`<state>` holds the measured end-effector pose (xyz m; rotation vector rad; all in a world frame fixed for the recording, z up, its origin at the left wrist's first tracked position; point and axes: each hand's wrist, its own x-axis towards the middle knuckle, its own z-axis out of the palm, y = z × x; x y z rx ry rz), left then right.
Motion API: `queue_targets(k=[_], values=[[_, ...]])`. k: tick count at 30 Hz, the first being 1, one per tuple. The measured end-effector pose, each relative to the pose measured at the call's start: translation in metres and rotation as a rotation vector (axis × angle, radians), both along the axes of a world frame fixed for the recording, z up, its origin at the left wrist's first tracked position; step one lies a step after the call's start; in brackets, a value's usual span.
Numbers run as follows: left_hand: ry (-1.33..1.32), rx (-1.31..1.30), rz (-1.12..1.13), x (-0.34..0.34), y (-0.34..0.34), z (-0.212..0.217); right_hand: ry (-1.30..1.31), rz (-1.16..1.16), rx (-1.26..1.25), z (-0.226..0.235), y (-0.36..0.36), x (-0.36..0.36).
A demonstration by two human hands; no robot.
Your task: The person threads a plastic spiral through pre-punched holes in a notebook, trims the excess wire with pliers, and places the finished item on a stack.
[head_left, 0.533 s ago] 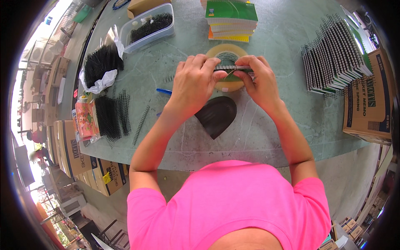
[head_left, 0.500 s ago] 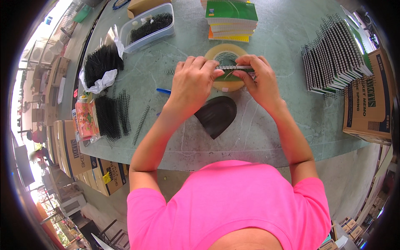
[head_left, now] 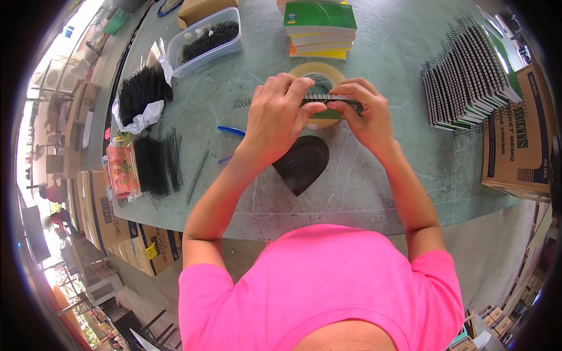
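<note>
My two hands meet over a small green notebook [head_left: 325,115] held with its row of binding holes upward. A dark spiral wire [head_left: 241,102] runs along that edge, and its loose end sticks out left past my left hand [head_left: 276,114]. The left fingers and thumb curl round the wire at the notebook's left end. My right hand [head_left: 367,112] pinches the notebook's right end between thumb and fingers. Behind lies a wide roll of tape [head_left: 336,71], partly covered by the hands. Blue-handled pliers [head_left: 230,130] and a dark rounded block [head_left: 303,164] lie nearer me.
Green-covered notebooks [head_left: 320,17] are stacked at the far middle, and spiral-bound ones [head_left: 468,82] at the right beside a carton [head_left: 515,140]. On the left are a clear tub [head_left: 208,44] of coils, a bag [head_left: 143,114] of coils and loose coils [head_left: 151,167].
The left fingers have spread a little and moved slightly right along the wire. More of the wire's loose end and the pliers' handles shows. The right hand stays at the notebook's end.
</note>
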<state>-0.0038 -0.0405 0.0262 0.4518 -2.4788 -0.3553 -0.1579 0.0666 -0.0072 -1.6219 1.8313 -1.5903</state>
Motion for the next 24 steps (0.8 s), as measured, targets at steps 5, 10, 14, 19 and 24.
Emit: queue_targets(k=[5,10,14,19,24], values=[[-0.019,-0.011,0.01,-0.001,-0.004,-0.009,-0.137,-0.041,0.055,0.001,-0.003,-0.002],[0.036,-0.016,-0.004,-0.006,-0.001,-0.003,0.113,-0.174,0.033,-0.002,0.008,-0.014],[-0.007,0.003,-0.011,-0.004,-0.003,-0.008,-0.105,-0.168,0.236,0.011,0.018,-0.011],[-0.072,0.03,-0.009,-0.01,-0.001,-0.004,-0.811,0.125,0.237,0.015,0.015,-0.007],[-0.147,-0.021,-0.037,-0.006,0.001,-0.003,-0.77,0.187,0.241,-0.003,0.009,-0.011]])
